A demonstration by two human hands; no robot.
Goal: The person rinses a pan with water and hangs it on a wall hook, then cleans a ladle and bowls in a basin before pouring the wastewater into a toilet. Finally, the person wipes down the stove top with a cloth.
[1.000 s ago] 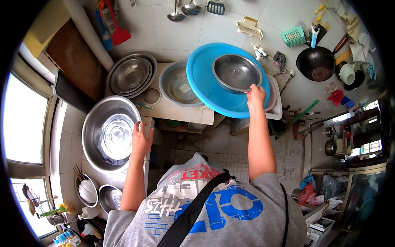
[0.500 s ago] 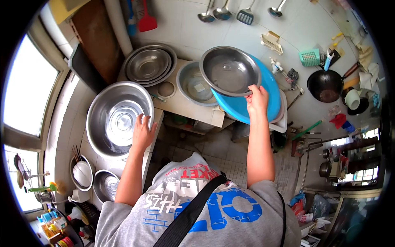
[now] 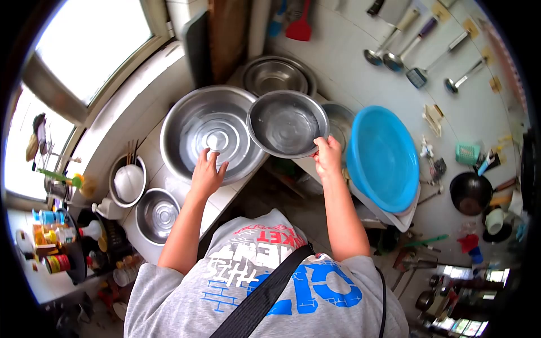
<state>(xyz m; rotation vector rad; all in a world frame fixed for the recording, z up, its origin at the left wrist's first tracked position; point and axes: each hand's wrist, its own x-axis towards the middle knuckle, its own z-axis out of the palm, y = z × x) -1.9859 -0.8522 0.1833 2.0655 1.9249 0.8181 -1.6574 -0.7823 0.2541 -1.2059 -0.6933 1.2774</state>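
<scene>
My right hand (image 3: 328, 158) pinches the rim of a medium steel basin (image 3: 286, 123), thumb on the edge. That basin is in the air, overlapping the right rim of a larger steel basin (image 3: 209, 129) on the tiled counter. My left hand (image 3: 208, 174) has its fingers spread over the near side of the larger basin; whether the fingertips touch it I cannot tell. Behind the held basin are nested steel basins (image 3: 275, 78). Another steel basin (image 3: 341, 121) is partly hidden behind it. A blue plastic basin (image 3: 386, 160) stands to the right.
A small steel bowl (image 3: 158, 216) and a pot (image 3: 119, 197) with a white item and chopsticks sit on the left counter. Ladles (image 3: 394, 61) and a red spatula (image 3: 300, 29) hang on the wall. A black wok (image 3: 470, 193) hangs at right. Bottles (image 3: 56, 262) stand lower left.
My right hand has moved the medium basin left, away from the blue basin and over the large basin's edge. The camera has turned right. My left hand stays near the large basin.
</scene>
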